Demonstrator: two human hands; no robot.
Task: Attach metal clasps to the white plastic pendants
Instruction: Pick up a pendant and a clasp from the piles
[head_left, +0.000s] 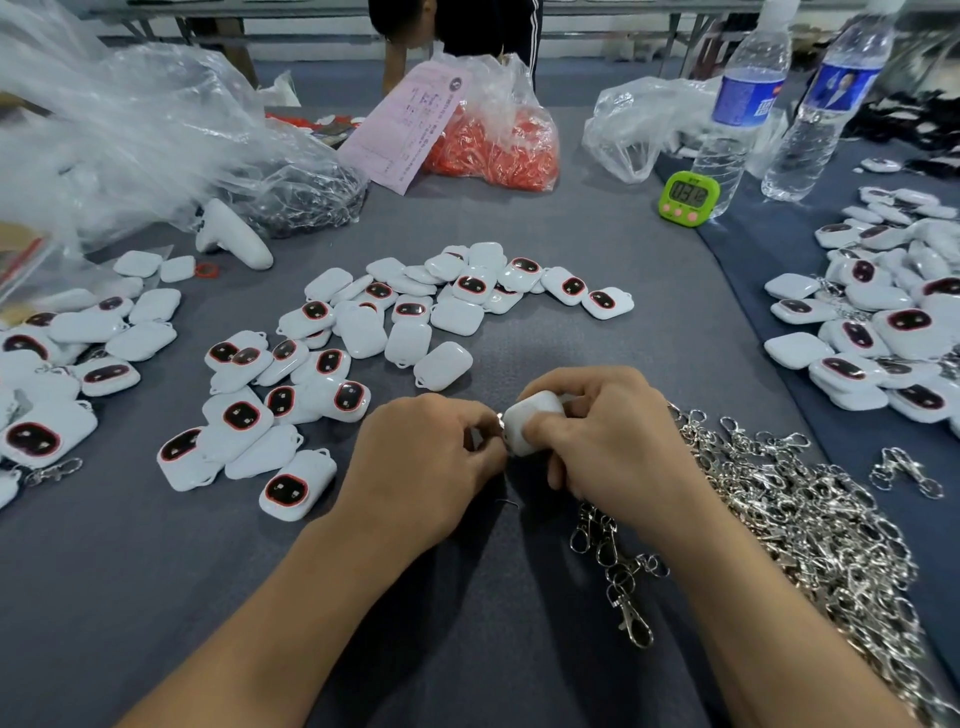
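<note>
Spanning the view, grey table (519, 218) carries scattered pendants (358, 332) left and centre and clasp pile (810, 519) near its right edge; bare cloth lies open between the forearms. Right hand (613, 452) grips one white pendant (530, 421) near centre. Left hand (431, 462) pinches a metal clasp (501, 417) at the pendant's left corner.

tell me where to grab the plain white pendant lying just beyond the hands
Probably best to pinch the pendant across its two long sides, coming straight down from above. It lies flat on the cloth, so only its rounded edges give purchase. Keep fingers off the small loop at its near left corner, which must stay free.
</note>
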